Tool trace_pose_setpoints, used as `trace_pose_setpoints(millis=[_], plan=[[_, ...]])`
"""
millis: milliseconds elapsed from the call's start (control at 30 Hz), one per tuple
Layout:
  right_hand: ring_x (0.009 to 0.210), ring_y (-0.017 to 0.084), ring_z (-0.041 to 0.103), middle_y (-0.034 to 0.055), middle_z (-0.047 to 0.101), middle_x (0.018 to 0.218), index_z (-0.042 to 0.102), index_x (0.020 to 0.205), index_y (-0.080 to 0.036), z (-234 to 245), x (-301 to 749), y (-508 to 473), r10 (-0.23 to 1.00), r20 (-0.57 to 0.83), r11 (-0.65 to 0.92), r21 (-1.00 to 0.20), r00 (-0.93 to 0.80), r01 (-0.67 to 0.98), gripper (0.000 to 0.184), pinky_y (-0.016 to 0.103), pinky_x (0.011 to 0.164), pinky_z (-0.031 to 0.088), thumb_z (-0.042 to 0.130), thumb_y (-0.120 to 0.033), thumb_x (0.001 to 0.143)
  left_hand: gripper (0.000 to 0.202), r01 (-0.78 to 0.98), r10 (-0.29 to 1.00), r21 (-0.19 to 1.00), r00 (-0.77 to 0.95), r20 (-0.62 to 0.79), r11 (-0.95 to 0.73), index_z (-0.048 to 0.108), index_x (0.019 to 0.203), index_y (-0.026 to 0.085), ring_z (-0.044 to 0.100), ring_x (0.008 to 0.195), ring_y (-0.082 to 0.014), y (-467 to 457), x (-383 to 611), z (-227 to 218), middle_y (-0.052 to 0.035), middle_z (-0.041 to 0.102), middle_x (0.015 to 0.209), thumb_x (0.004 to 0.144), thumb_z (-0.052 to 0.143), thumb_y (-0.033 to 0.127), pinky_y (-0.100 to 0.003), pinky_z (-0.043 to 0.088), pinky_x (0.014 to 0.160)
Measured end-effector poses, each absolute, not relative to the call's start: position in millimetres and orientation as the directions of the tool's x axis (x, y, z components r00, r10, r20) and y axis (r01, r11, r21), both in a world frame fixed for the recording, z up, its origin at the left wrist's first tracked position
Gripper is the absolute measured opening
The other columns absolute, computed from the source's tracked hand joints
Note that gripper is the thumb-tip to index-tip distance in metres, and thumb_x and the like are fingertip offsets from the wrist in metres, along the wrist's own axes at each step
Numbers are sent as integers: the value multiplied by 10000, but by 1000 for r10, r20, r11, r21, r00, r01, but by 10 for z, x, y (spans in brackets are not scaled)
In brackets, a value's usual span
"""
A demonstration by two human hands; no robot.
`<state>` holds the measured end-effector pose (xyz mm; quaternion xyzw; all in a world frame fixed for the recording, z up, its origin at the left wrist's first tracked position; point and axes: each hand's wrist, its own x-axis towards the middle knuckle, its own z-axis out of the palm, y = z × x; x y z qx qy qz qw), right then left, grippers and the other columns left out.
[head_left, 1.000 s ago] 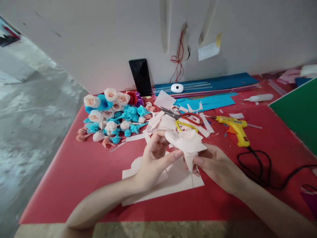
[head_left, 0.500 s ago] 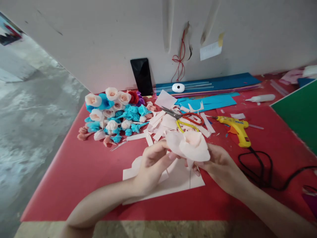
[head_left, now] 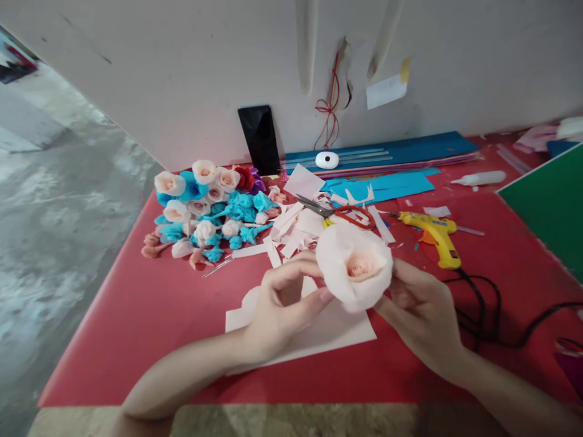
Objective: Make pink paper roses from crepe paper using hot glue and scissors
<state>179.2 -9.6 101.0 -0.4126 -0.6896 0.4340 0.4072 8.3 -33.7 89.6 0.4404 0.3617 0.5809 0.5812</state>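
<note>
A pale peach paper flower (head_left: 355,267) is held between both hands, its curled centre facing me. My left hand (head_left: 286,303) grips its left edge, with the thumb in front and the fingers partly behind the petals. On the flower's right side, my right hand (head_left: 416,306) pinches the petals from the edge and below; some fingertips are hidden. Under the hands lie pale paper sheets (head_left: 319,340). Just behind the flower are scissors (head_left: 337,212) with red and yellow handles, resting on pale paper scraps (head_left: 296,227).
Finished paper flowers (head_left: 204,212) in peach, blue and red cluster at the left. To the right lie a yellow glue gun (head_left: 435,233) with a black cord and a white glue bottle (head_left: 483,178). A black phone (head_left: 259,141) leans on the wall. Blue paper (head_left: 387,188) lies at the back.
The flower has tipped toward me and moved slightly right, so its centre now shows and it covers the yellow scissor handle. My right hand has turned and moved a little right.
</note>
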Motion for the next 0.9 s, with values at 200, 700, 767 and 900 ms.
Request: trace_pose_setpoints(millis=[200,700,767,900], plan=[[567,102,535,-30,561,651,509,720,-215,1004,1806,-126,896,341,428,-833,-285,351,125,203,494,434,567,-108,746,89,-434,996,900,91,5,35,672,800,241,609,857,-165,-326,99,915,4,686,798,713,687,228,-295,455,843],[507,106,521,-15,561,633,463,823,-241,1003,1768,-103,792,561,599,-635,-241,488,171,224,426,386,563,-112,773,127,-507,981,841,57,-186,189,683,754,192,607,708,-114,-280,160,939,6,675,740,643,742,214,-210,495,693],[498,105,512,-18,552,606,454,801,-238,1000,1767,-100,757,607,628,-575,-242,524,179,223,419,374,561,-98,768,129,-524,978,828,53,-202,200,686,750,188,599,703,-105,-271,171,939,9,670,735,637,745,208,-196,492,685],[495,94,504,-23,543,601,442,811,-237,979,1775,-100,717,646,660,-506,-263,555,194,211,426,378,560,-88,771,103,-549,980,813,70,-186,193,685,750,189,596,691,-90,-283,179,936,19,671,725,657,729,179,-178,486,681]])
